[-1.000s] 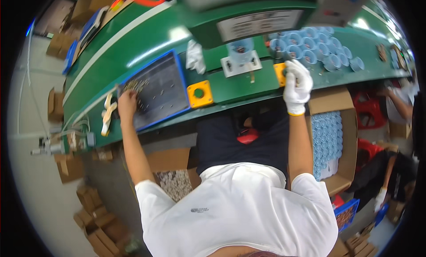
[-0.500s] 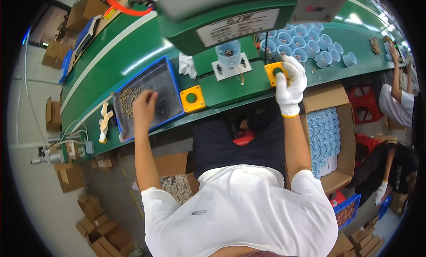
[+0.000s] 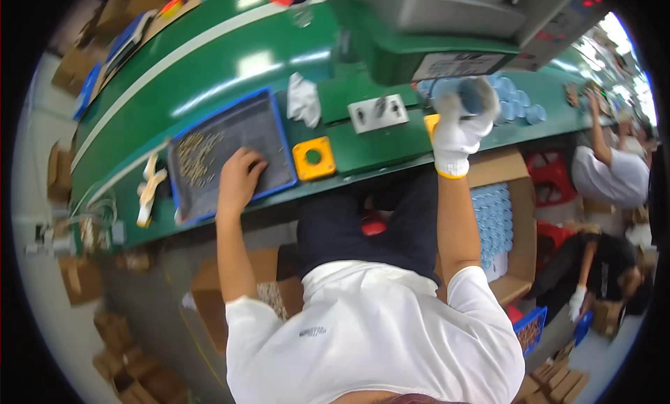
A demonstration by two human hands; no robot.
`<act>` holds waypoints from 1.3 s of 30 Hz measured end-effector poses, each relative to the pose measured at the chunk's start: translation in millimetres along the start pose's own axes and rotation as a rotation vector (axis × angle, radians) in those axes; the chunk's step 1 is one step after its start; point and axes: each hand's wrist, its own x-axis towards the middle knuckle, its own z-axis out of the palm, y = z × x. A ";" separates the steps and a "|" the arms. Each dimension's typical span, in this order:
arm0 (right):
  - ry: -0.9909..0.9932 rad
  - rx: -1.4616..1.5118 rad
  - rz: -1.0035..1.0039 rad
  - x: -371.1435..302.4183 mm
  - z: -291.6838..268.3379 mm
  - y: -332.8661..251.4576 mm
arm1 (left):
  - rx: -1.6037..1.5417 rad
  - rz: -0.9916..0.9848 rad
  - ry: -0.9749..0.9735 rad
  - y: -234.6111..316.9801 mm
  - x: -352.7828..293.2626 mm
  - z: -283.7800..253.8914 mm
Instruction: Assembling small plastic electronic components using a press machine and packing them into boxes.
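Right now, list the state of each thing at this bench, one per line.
Left hand: bare, resting in the tray.
Blue-rimmed tray: flat on the bench, small brass-coloured parts heaped at its left end.
Right hand: gloved, raised, gripping a pale blue cup.
Pale blue cup: lifted, tilted.
Cardboard box: open, stacked with blue lids.

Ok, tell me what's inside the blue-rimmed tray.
The tray holds a scatter of small brass-coloured parts toward its left end; the rest shows bare dark floor. The bare left hand rests inside near the front edge, hiding whatever lies beneath it.
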 end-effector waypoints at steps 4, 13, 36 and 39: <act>0.122 -0.132 0.015 71.6 -15.1 67.0 | -0.006 -0.099 0.062 14.7 -6.0 -1.9; -0.283 -0.462 0.333 113.6 5.0 190.4 | -0.017 -0.032 0.096 10.0 -2.0 7.6; -0.037 0.104 0.579 102.8 -42.3 136.5 | 0.011 -0.069 0.043 20.6 -0.9 2.6; 0.107 0.188 0.558 93.8 -61.4 99.5 | 0.011 -0.048 0.039 21.3 5.5 7.3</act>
